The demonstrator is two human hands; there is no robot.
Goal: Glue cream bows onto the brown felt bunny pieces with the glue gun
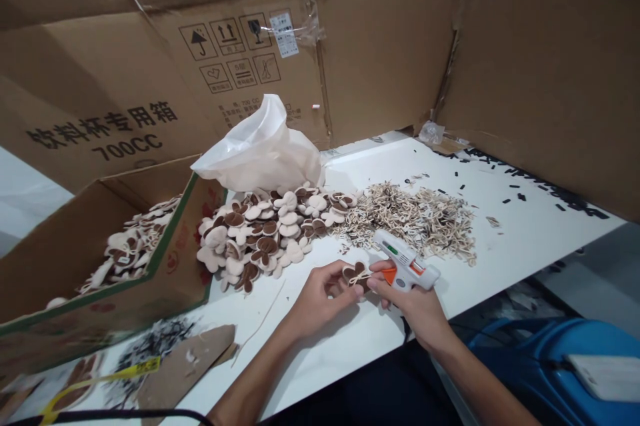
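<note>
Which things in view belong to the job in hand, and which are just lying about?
In use, or likely so:
- brown-and-cream piece, in the left hand
- glue gun, in the right hand
- heap of similar pieces
- heap of small pale bits
- box holding more pieces

Apparently lying about:
- cardboard scrap
- yellow strip
- crumpled clear plastic

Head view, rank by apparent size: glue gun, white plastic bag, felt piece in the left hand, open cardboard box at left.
Largest to smallest, as they look:
1. Open cardboard box, cut off by the frame edge
2. White plastic bag
3. Glue gun
4. Felt piece, partly covered by fingers
</note>
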